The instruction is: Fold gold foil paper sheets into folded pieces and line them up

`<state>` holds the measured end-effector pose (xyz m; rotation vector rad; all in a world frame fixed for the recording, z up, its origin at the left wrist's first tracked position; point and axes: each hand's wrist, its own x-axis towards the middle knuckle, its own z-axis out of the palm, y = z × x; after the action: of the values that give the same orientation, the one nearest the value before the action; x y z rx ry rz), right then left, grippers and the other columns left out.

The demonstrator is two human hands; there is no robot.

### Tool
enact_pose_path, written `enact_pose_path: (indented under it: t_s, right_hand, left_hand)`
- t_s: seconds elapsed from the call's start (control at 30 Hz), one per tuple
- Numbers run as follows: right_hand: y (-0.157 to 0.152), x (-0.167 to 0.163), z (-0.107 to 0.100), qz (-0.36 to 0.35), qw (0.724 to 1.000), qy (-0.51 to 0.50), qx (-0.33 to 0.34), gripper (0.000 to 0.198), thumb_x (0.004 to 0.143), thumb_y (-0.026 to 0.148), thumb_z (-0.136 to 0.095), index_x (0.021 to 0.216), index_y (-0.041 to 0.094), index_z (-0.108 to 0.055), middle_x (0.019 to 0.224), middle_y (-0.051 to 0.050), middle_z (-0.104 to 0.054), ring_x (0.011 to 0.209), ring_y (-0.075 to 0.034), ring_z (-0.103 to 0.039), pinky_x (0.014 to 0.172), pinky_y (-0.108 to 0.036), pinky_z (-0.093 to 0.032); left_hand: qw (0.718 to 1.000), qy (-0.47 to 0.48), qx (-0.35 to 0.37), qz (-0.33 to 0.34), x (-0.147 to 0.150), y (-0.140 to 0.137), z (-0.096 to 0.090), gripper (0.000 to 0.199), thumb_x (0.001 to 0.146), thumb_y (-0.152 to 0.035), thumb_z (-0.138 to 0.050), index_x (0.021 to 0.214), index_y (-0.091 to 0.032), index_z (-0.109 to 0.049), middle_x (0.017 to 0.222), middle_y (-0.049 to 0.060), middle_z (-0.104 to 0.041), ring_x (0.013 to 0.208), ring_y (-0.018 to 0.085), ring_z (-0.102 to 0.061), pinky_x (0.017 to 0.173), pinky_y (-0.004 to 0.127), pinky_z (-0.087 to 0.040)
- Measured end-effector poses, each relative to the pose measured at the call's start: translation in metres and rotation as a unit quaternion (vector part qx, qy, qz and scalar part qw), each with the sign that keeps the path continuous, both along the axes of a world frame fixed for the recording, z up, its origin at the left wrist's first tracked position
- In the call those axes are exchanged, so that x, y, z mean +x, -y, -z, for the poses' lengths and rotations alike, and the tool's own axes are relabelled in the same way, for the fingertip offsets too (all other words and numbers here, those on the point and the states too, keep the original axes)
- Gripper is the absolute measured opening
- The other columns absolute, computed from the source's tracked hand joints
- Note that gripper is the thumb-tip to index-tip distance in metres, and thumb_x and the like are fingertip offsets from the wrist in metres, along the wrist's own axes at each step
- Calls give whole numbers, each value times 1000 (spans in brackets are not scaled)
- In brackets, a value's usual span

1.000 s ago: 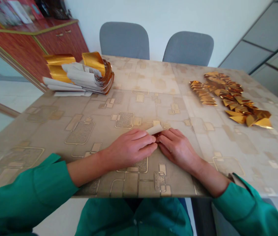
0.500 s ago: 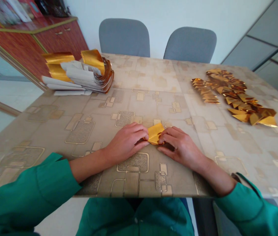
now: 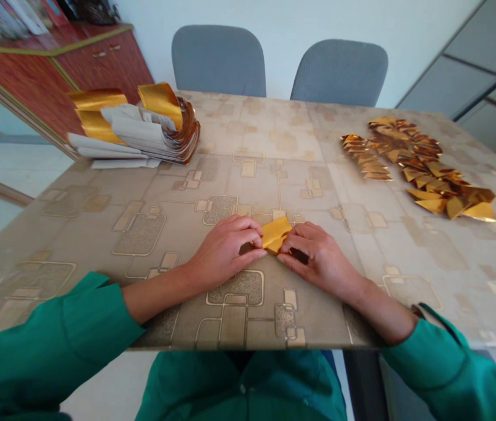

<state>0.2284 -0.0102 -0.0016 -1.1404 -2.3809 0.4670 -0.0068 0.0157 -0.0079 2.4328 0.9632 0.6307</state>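
A small piece of gold foil paper, partly folded, lies between my hands near the middle of the table. My left hand pinches its left end, thumb and fingers pressed together. At the other end my right hand grips the paper's right side with curled fingers. The fingertips hide both ends and part of the lower edge. Both forearms rest at the near side of the patterned tabletop.
A thick stack of gold and grey-white paper sheets sits at the back left. Folded gold paper pieces lie overlapping in rows on the right. Two grey chairs stand behind the table, and a reddish wooden cabinet is at far left.
My right fingers have shifted slightly left along the paper, closer to my left hand, and less of its lower part shows. The camera view has moved a little.
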Motion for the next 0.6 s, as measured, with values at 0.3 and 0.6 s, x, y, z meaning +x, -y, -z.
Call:
enact_pose_path:
  t_s: [0.3, 0.6]
  right_hand:
    - [0, -1, 2, 2, 1000, -5, 7, 11, 88, 27, -67, 82, 19, -64, 85, -4, -62, 81, -17, -54, 74, -30, -37]
    - [-3, 8, -4, -27, 996, 59, 53, 5, 91, 24, -63, 93, 21, -66, 93, -4, -67, 90, -19, -56, 80, -33, -35]
  left_hand:
    - [999, -13, 36, 9, 2, -1, 1, 7, 90, -24, -68, 89, -17, -66, 105, 5, -65, 101, 22, -58, 90, 38, -45]
    - [990, 1, 111, 89, -4, -9, 3, 16, 97, -19, -56, 88, -19, -68, 106, 4, -69, 96, 17, -62, 86, 30, -47]
